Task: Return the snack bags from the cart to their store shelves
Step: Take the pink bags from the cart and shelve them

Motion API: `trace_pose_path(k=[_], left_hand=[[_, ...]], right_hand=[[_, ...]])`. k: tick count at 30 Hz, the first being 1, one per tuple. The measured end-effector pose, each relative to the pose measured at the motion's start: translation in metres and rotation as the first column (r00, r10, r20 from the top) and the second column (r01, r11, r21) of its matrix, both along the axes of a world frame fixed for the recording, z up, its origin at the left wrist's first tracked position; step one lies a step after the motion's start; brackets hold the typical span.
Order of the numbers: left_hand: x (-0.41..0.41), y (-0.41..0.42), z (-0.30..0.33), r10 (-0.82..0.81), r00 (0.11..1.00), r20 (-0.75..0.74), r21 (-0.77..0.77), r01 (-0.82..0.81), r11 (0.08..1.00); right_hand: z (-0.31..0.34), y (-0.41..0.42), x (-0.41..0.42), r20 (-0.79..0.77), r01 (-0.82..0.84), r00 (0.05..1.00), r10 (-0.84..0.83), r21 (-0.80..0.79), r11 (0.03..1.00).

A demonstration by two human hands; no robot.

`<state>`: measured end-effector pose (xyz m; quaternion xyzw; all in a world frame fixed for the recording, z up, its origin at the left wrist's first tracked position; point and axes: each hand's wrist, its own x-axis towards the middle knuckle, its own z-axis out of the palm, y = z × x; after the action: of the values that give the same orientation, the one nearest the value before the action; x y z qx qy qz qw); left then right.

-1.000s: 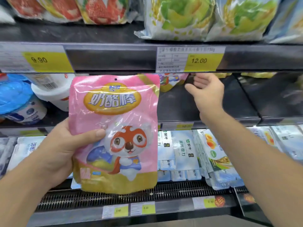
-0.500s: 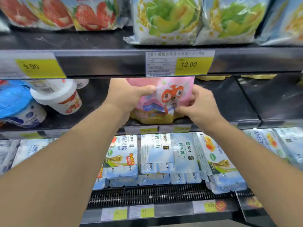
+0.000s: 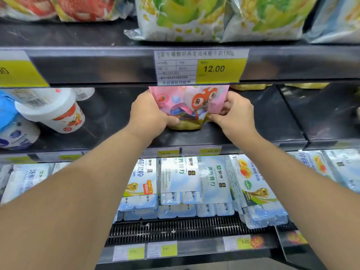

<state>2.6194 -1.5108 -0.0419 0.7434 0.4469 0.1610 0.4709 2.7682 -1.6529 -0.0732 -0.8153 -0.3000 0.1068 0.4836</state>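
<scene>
A pink snack bag [image 3: 191, 103] with a cartoon fox and a gold bottom stands upright on the dark middle shelf [image 3: 109, 114], its top hidden behind the shelf edge above. My left hand [image 3: 149, 115] grips the bag's lower left side. My right hand [image 3: 232, 114] pinches its lower right corner. Both arms reach up from below into the shelf.
White yogurt tubs [image 3: 52, 112] lie tipped at the shelf's left. Gold bags [image 3: 249, 86] show behind on the right. Fruit-print bags [image 3: 183, 18] fill the shelf above, with a 12.00 price tag [image 3: 200, 68]. Blue-white yogurt packs [image 3: 194, 184] crowd the shelf below.
A second ago my left hand held the bag in front of the shelves while my right hand reached in. Both hands now hold the bag standing on the middle shelf.
</scene>
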Motion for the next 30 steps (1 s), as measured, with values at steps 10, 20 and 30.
trace_pose_path(k=[10,20,30], left_hand=[[-0.007,-0.002,-0.002,-0.033,0.999,-0.008,0.019,0.033,0.999],[-0.064,-0.011,0.014,0.038,0.999,-0.038,-0.106,-0.042,0.993],[-0.227,-0.035,0.071,-0.06,0.985,-0.161,-0.388,-0.007,0.922]], right_hand=[[0.001,-0.004,0.001,-0.017,-0.056,0.998,0.056,-0.05,0.997],[0.013,-0.037,-0.051,-0.031,0.272,0.961,-0.274,-0.049,0.961],[0.075,-0.022,-0.235,-0.297,-0.403,0.904,0.307,-0.355,0.844]])
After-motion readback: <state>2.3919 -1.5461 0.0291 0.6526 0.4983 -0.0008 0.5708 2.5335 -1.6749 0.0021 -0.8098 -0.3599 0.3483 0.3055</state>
